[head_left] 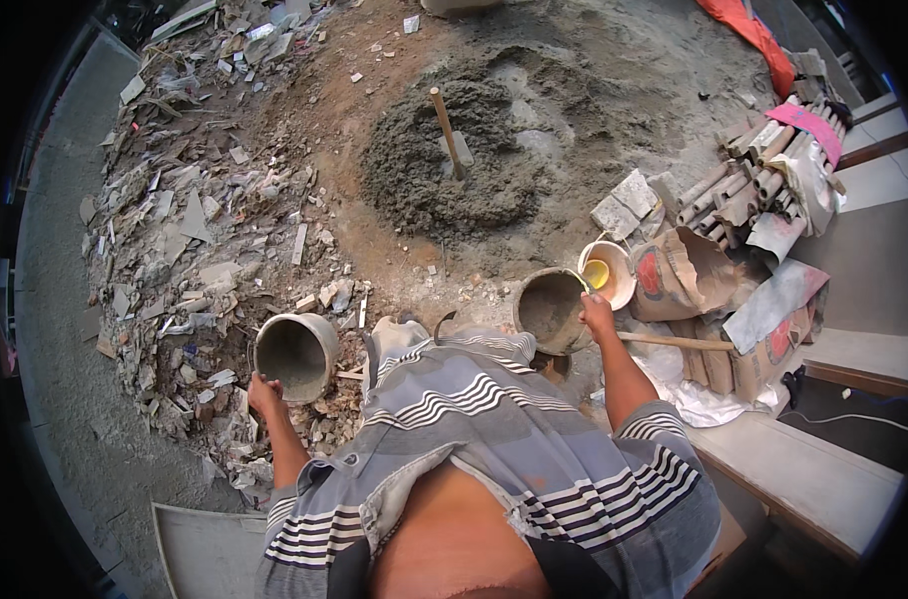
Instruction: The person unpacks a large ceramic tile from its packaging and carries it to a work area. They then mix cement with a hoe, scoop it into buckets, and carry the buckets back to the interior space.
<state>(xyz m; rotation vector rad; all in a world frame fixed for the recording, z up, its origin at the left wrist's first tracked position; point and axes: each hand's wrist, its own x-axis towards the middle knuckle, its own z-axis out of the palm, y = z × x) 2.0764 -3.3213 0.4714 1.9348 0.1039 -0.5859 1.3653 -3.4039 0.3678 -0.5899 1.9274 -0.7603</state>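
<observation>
My left hand (266, 396) is closed at the rim of a grey-coated bucket (328, 344), apparently on its handle. This bucket is tilted so its mouth faces up at me, and its inside looks smeared with grey. On the other side, my right hand (597, 314) grips the handle of a second bucket (530, 298), whose dark inside is also crusted with grey. Just beyond that hand stands a white pail (624, 290) with a yellow scoop (596, 274) in it. The buckets hang beside my legs, one on each side.
Ahead lies a heap of wet grey mortar (414, 165) with a wooden-handled tool (444, 125) stuck in it. Broken rubble (190, 240) spreads along the left. Torn paper sacks (688, 270), pale blocks (629, 205), a wooden handle (679, 341) and bundled poles (763, 170) crowd the right.
</observation>
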